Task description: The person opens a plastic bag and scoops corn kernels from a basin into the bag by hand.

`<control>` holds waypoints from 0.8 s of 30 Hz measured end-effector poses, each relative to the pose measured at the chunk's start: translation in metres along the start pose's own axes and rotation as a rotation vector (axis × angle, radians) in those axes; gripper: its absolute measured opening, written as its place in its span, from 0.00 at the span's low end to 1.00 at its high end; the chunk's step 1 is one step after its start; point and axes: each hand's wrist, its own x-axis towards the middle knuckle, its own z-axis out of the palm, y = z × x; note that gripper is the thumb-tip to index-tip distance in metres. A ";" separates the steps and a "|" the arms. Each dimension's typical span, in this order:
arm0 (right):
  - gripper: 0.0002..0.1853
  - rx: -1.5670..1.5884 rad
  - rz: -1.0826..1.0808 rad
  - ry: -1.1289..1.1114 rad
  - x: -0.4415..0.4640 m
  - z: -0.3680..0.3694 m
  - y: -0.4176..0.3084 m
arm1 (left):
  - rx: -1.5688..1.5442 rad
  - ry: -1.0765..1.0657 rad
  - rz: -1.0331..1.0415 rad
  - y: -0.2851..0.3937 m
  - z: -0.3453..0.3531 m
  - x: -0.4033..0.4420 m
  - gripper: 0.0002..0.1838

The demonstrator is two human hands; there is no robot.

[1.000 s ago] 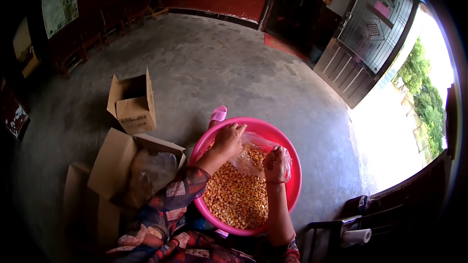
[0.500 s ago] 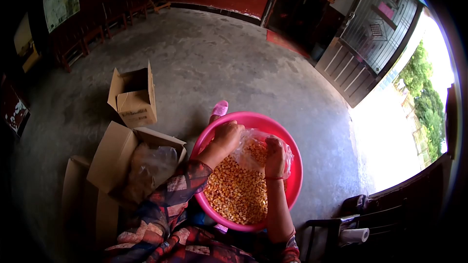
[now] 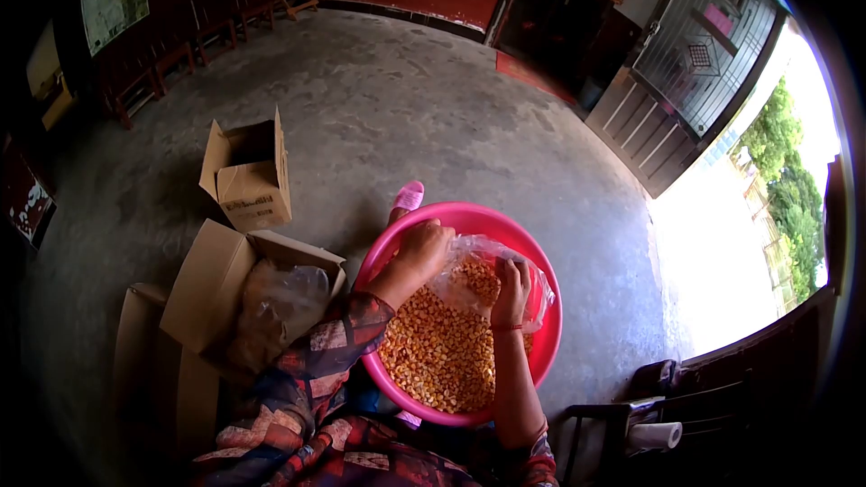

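Basin: pink, round [image 3: 553,325], in front of the person, holding a broad bed of kernels.
Kernels: yellow-orange corn [image 3: 433,352], loose; some show through the plastic.
Bag: clear plastic bag [image 3: 466,286], inside the basin toward its far side, between the two hands.
Left hand: [image 3: 426,251] over the basin's far left part, fingers curled, pinching the bag's left edge.
Right hand: [image 3: 511,290] at the bag's right side, fingers bent, gripping the plastic; exact finger contact partly hidden.
Sleeves: dark patterned cloth with red and pale patches [image 3: 329,356].
Slipper: pink [image 3: 409,195], just beyond the basin's rim.
Near carton: open cardboard [image 3: 209,284], left of the basin, with a plastic-wrapped bundle [image 3: 281,307] inside.
Far carton: open cardboard [image 3: 255,197], standing on the grey floor [image 3: 388,90].
Door: metal-barred [image 3: 704,54], standing open at right.
Roll: white [image 3: 656,436], lower right.
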 end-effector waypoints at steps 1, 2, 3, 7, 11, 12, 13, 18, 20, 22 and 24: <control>0.07 -0.069 -0.033 -0.073 -0.002 -0.003 -0.004 | -0.104 0.081 -0.057 0.003 -0.001 0.002 0.07; 0.06 -0.137 -0.065 -0.146 -0.004 -0.004 -0.008 | -0.208 0.162 -0.114 0.005 -0.002 0.004 0.08; 0.10 -0.146 -0.037 -0.166 -0.010 0.006 -0.020 | -0.207 0.163 -0.115 0.007 -0.004 0.004 0.08; 0.06 -0.502 -0.095 -0.665 -0.028 0.019 -0.023 | -0.220 0.126 -0.215 0.014 -0.015 0.006 0.13; 0.07 -0.676 -0.269 -1.098 -0.044 0.045 -0.010 | -0.182 0.235 -0.122 0.002 0.012 0.008 0.22; 0.09 -0.673 -0.402 -1.106 -0.051 0.051 -0.004 | -0.184 0.232 -0.120 0.006 0.008 0.007 0.22; 0.11 -0.667 -0.536 -1.112 -0.054 0.056 0.001 | -0.212 0.227 -0.124 0.010 -0.001 0.006 0.22; 0.15 -0.772 -0.630 -1.146 -0.062 0.054 0.022 | -0.253 0.138 -0.183 0.018 -0.017 0.004 0.22; 0.15 -0.779 -0.525 -1.278 -0.065 0.057 0.013 | -0.288 0.190 -0.184 0.020 -0.017 0.002 0.20; 0.15 -0.796 -0.420 -1.333 -0.070 0.060 0.007 | -0.288 0.159 -0.189 0.024 -0.021 0.002 0.20; 0.15 -0.811 -0.313 -1.384 -0.073 0.060 0.010 | -0.288 0.128 -0.194 0.024 -0.023 0.002 0.19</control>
